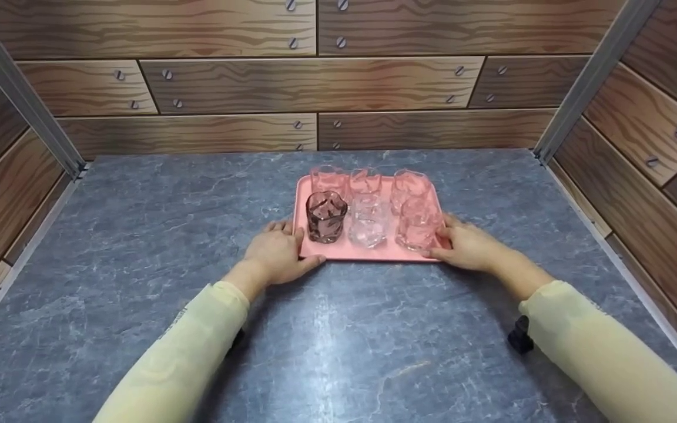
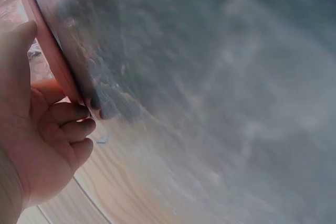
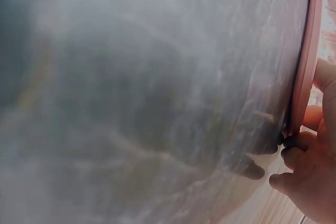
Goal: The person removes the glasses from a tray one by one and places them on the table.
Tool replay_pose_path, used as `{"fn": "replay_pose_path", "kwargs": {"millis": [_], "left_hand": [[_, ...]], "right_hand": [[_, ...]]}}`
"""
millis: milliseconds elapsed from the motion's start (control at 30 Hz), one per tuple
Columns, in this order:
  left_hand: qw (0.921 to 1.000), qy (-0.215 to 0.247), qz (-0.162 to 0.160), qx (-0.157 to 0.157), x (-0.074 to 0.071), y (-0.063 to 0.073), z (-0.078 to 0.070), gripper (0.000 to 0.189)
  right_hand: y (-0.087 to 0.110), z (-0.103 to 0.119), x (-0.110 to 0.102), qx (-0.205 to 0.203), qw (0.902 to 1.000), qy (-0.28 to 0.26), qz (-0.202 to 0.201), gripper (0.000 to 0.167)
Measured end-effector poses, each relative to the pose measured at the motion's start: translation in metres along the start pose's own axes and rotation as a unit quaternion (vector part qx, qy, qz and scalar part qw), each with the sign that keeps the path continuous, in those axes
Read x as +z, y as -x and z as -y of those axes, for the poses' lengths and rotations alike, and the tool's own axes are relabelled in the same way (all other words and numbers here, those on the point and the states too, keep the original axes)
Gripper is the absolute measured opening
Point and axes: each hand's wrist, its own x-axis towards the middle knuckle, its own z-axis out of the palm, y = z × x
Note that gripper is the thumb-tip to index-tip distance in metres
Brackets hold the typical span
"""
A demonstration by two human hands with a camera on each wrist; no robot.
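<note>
A pink rectangular tray [image 1: 368,254] bears several faceted drinking glasses. One is a dark smoky glass [image 1: 326,226] at the front left; the others, such as the clear glass [image 1: 368,226] beside it, are see-through. My left hand [image 1: 277,255] grips the tray's left side, thumb along the near rim. At the opposite side my right hand [image 1: 471,244] holds the right edge. In the left wrist view, curled fingers [image 2: 73,121] meet the tray rim [image 2: 50,51] at its corner. The right wrist view has the right hand [image 3: 315,166] likewise at the rim [image 3: 307,61]. Whether the tray touches the table cannot be told.
A grey-blue marbled tabletop [image 1: 338,341] spreads around the tray. Wood-patterned panels [image 1: 309,85] enclose it at the back and both sides, with metal posts [image 1: 597,76] at the back corners.
</note>
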Motion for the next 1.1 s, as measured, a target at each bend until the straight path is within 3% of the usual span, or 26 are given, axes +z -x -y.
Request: {"fn": "replay_pose_path", "kwargs": {"millis": [300,433,900,1100], "left_hand": [[0.9991,-0.004,-0.032,0.027,0.006,0.014,-0.001,0.093],[0.9996,-0.01,-0.014,0.021,0.0,0.026,-0.008,0.088],[0.9997,-0.012,0.01,0.02,0.002,0.059,-0.011,0.087],[0.9995,-0.02,0.004,0.025,0.003,0.071,-0.01,0.085]], "right_hand": [[0.014,0.005,0.001,-0.015,0.9998,0.0,-0.011,0.073],[0.021,0.007,0.005,-0.016,0.9998,0.003,-0.014,0.071],[0.045,0.021,0.019,-0.046,0.9982,0.003,-0.038,0.066],[0.056,0.027,0.019,-0.048,0.9984,-0.009,-0.029,0.075]]}}
